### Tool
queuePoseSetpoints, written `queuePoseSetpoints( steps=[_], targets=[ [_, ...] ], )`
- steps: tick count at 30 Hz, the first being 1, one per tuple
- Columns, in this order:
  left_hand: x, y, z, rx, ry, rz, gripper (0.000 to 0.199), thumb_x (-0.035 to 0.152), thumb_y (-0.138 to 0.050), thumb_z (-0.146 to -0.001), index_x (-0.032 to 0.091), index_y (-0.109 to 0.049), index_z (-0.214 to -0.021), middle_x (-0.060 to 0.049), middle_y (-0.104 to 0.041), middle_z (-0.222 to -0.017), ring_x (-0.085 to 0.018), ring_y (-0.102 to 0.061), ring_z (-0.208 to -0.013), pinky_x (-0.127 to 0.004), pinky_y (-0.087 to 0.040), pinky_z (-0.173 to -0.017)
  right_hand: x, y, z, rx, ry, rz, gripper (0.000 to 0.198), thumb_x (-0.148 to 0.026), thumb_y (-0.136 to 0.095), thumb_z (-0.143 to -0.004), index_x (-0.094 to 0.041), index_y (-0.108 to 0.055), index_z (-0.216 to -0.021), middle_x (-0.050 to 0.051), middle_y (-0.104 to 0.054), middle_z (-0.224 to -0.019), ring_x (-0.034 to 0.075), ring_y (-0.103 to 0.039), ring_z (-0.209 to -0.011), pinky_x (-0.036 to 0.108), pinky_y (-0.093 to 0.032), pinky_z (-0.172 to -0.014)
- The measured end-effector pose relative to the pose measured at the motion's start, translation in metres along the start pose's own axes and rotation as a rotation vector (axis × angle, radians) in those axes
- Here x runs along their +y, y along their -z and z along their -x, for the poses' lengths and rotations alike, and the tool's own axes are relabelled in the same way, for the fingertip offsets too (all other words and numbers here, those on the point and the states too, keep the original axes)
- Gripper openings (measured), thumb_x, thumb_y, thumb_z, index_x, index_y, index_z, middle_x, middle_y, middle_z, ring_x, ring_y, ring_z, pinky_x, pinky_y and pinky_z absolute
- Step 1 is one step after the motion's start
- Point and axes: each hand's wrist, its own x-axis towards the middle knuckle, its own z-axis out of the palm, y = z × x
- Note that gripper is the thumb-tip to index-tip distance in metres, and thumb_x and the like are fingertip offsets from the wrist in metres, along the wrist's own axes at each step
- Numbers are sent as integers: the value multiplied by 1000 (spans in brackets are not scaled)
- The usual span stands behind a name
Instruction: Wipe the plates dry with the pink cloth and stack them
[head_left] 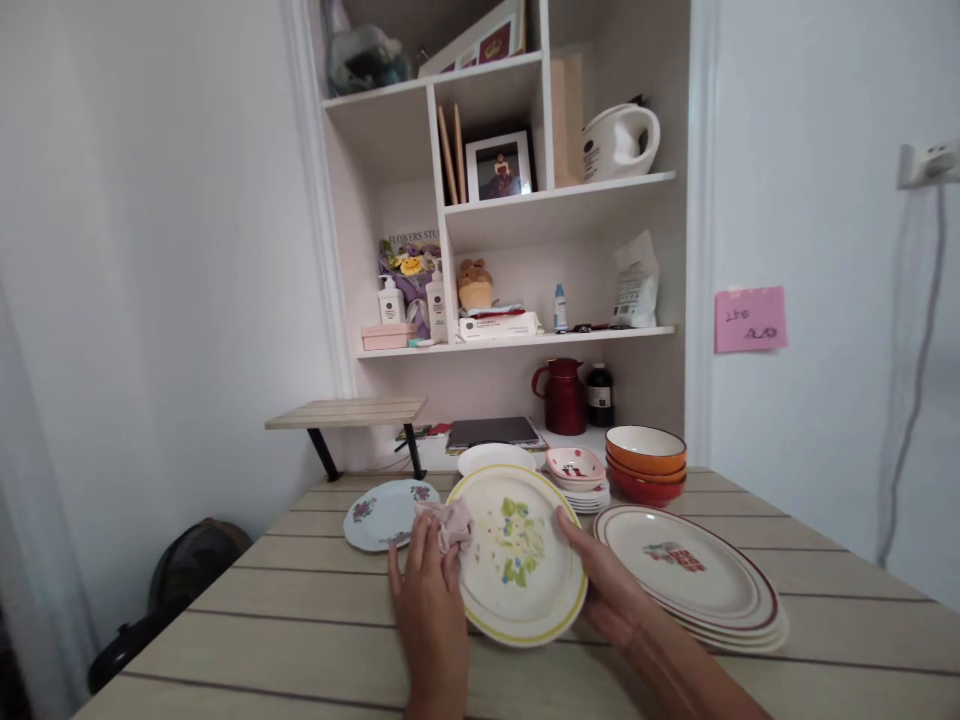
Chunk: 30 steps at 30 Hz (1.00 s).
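The left hand (426, 590) presses a crumpled pinkish cloth (452, 524) against the left part of a round plate with a yellow-green rim and a green floral print (519, 556); its fingers are curled over the cloth, gripping it against the plate's face. The right hand (604, 590) holds the same plate at its right edge, thumb lying on the rim and fingers wrapped beneath it. The plate is tilted toward the person, held near the front middle of a pale slatted wooden table (300, 620).

Just to the right lies a stack of oval plates with red rims (697, 580), the top one bearing a red print. Left of the held plate, a small white plate with purple flowers (381, 514) rests flat on the table. Farther back stand a stack of orange and red bowls (646, 463), a small pink patterned dish on a pile of white plates (576, 472), and a plain white plate (491, 458). Beyond these, a dark red jug (562, 396) sits below a white wall shelf (525, 340). A pink note (750, 319) is stuck to the wall on the right.
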Motion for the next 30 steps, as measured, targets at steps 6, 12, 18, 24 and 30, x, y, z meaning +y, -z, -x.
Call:
queuePoseSetpoints(
  steps=[6, 12, 18, 24, 30],
  targets=[
    [-3, 0, -2, -31, 93, 35, 38, 21, -40, -94, 18, -58, -128, -12, -63, -132, -26, -56, -123, -55, -37, -108, 7, -5, 7, -103, -149, 82, 62, -47, -60, -86, -3, -54, -130, 24, -67, -119, 30, -65, -112, 46, -43, -103],
    [10, -1, -8, -130, 55, 28, 42, 16, -37, -93, 19, -57, -130, -13, -58, -138, -26, -51, -130, -56, -34, -110, 5, -9, 10, -126, -118, 137, 57, -46, -61, -86, -2, -60, -123, 23, -70, -115, 30, -68, -106, 45, -44, -103],
    [17, -10, -15, -222, 15, -7, 42, 17, -37, -94, 15, -54, -132, -17, -50, -145, -28, -45, -134, -53, -41, -107, 6, -22, 16, -126, -41, 173, 49, -43, -60, -88, -4, -64, -117, 21, -73, -108, 27, -71, -100, 42, -47, -100],
    [25, -17, -22, -209, -93, -44, 45, 20, -35, -95, 13, -48, -137, -18, -45, -148, -28, -38, -139, -53, -37, -109, 6, -22, 13, -128, -5, 182, 45, -42, -59, -89, -5, -66, -114, 19, -75, -104, 26, -72, -96, 40, -49, -97],
    [37, -20, -26, -198, -153, -4, 45, 22, -37, -95, 12, -46, -139, -19, -46, -147, -28, -39, -138, -52, -38, -109, 7, -17, 11, -179, -64, 121, 48, -47, -58, -88, -7, -67, -112, 20, -74, -104, 26, -71, -98, 42, -48, -98]
  ],
)
